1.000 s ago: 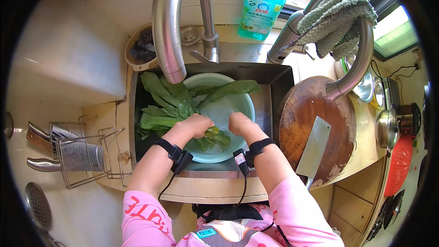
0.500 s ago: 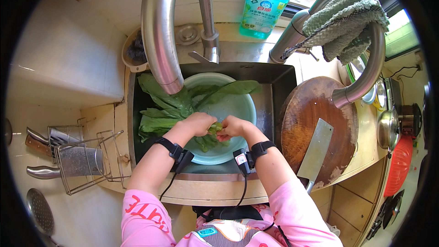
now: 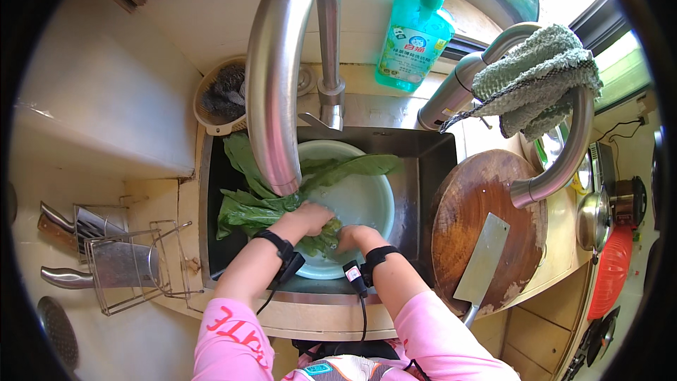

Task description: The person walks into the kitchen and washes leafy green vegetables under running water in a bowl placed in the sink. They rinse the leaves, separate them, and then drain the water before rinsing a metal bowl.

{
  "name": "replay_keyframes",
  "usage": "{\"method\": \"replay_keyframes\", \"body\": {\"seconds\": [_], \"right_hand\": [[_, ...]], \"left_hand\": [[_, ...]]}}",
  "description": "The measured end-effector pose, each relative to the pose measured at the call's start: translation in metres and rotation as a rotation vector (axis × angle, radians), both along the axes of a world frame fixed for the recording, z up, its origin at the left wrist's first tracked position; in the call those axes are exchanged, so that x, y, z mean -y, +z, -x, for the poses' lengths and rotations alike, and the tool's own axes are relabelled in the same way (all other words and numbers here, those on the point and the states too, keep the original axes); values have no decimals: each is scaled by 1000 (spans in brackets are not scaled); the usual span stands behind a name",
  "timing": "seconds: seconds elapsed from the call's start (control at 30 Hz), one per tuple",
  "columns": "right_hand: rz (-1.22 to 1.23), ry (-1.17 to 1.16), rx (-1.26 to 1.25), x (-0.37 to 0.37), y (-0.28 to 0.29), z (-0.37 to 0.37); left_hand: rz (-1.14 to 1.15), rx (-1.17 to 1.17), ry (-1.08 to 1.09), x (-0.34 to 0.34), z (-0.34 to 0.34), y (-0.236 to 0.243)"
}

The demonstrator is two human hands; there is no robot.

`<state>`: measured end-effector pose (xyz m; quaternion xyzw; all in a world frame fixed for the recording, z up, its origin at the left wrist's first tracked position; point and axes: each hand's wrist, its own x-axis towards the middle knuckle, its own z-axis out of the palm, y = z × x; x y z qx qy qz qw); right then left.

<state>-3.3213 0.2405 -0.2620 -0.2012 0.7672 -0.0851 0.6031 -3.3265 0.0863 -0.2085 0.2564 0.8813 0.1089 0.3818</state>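
Observation:
A pale green-white basin (image 3: 377, 240) of water stands in the sink, with large leafy greens (image 3: 254, 212) lying in it and over its left side. My left hand (image 3: 314, 218) is closed around the stem part of the greens at the basin's middle. Close beside it, my right hand (image 3: 348, 238) dips into the water against the lower leaves; its fingers are hidden. A bent steel faucet (image 3: 283, 99) arches over the basin's left part.
On the right, a cleaver (image 3: 483, 257) lies on a round wooden chopping board (image 3: 458, 219). A wire rack (image 3: 134, 261) with knives is at left. Behind the sink stand a green soap bottle (image 3: 416, 42) and a scourer basket (image 3: 208, 109). A cloth (image 3: 543, 85) drapes a second curved spout (image 3: 575, 155).
Both hands have lowered into the basin, the right one moving down and slightly left into the water. The greens between them have gone down with them. The view has shifted a little.

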Motion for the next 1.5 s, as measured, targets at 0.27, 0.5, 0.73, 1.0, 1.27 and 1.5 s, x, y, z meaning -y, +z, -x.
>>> {"method": "replay_keyframes", "body": {"seconds": [0.27, 0.5, 0.73, 1.0, 1.27, 1.5], "right_hand": [[-20, -50, 139, 3, 20, 3], [-40, -232, -214, -9, 30, 8], [-32, -563, -748, -17, 40, 12], [-4, -540, -186, -35, 24, 20], [-83, -438, -534, -13, 9, 14], [91, -753, -288, -20, 52, 24]], "left_hand": [[-672, -364, 261, 39, 10, 153], [-627, -260, 261, 53, -5, 200], [-364, -174, 149, 28, -16, 109], [182, 60, 3, -9, -20, 9], [221, 95, 59, -9, -10, -3], [-263, -246, 114, 2, -7, 28]]}}
